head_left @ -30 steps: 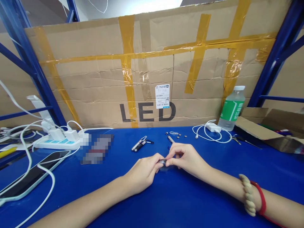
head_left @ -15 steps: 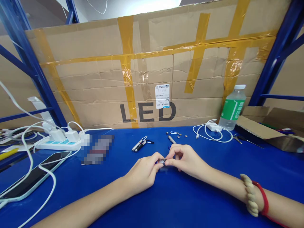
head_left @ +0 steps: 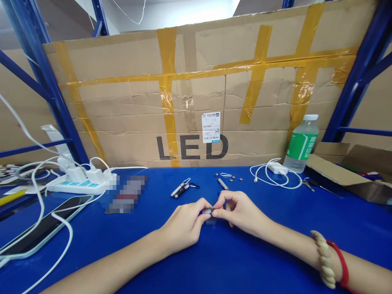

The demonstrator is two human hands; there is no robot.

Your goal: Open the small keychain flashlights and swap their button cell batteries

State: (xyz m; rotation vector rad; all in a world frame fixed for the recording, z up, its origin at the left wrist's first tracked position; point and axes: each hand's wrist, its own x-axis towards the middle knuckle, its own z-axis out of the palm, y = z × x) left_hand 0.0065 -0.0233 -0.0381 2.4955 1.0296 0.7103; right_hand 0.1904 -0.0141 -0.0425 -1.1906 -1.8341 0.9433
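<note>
Between my two hands is a small silvery cylinder (head_left: 208, 211) with fine rings, perhaps a stack of button cells; fingertips cover much of it. The thumb and forefinger of my left hand (head_left: 183, 225) pinch its left end. On its right end are the thumb and forefinger of my right hand (head_left: 245, 211), also pinched together. Just beyond the right hand lies a slim grey metal tube (head_left: 222, 184). Near it are a wire clip (head_left: 226, 174) and several small round cells (head_left: 241, 179). Two pocket-size penlights, one silver (head_left: 177, 190) and one black (head_left: 182, 190), lie behind the left hand.
At the left are a phone (head_left: 45, 224), a power strip (head_left: 76, 184) with white cables, and a blurred flat packet (head_left: 127, 195). A water bottle (head_left: 301, 145), charger (head_left: 277, 168), tweezers (head_left: 326, 190) and open carton (head_left: 343, 175) stand or lie at the right. Tall cardboard (head_left: 137, 110) closes the back.
My view has shifted slightly, so the background sits a little lower. Both hands stay together at the small cylinder, with only slight finger movement.
</note>
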